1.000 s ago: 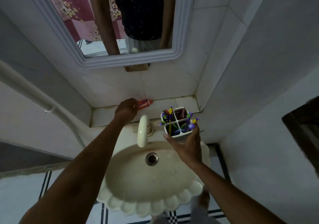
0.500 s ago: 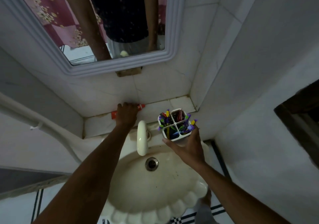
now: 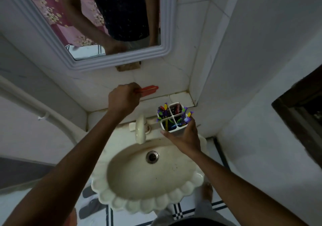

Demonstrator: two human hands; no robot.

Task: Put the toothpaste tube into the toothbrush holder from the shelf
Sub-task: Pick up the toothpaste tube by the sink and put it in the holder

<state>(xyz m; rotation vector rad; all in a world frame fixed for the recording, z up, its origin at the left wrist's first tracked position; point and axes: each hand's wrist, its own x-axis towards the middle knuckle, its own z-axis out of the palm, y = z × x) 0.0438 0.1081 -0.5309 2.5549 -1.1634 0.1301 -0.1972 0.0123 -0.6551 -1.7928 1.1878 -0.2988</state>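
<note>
A dim, white-tiled bathroom corner, with a cream scalloped ceramic washbasin under a narrow tiled shelf and a white-framed wall mirror above it.

The left hand is curled into a fist around one end of the red plastic toothpaste tube, which sticks out to the right of the knuckles, held above the shelf and behind the basin. The right hand cups the white four-compartment plastic toothbrush holder from its near side, fingers wrapped around the wall, at the basin's back right corner beside the cream tap. Whether the holder rests on the rim or is lifted clear I cannot tell. Three compartments bristle with purple, yellow and red brush handles; the far one looks the least crowded (its contents are too dark to identify).

The step in hand appears to be carrying the tube across to the holder. To do it well, turn the tube upright over the basin's back right corner, aim one end at the least crowded compartment, and keep the right hand bracing the holder so it does not tip as the tube slides in beside the brushes.
</note>
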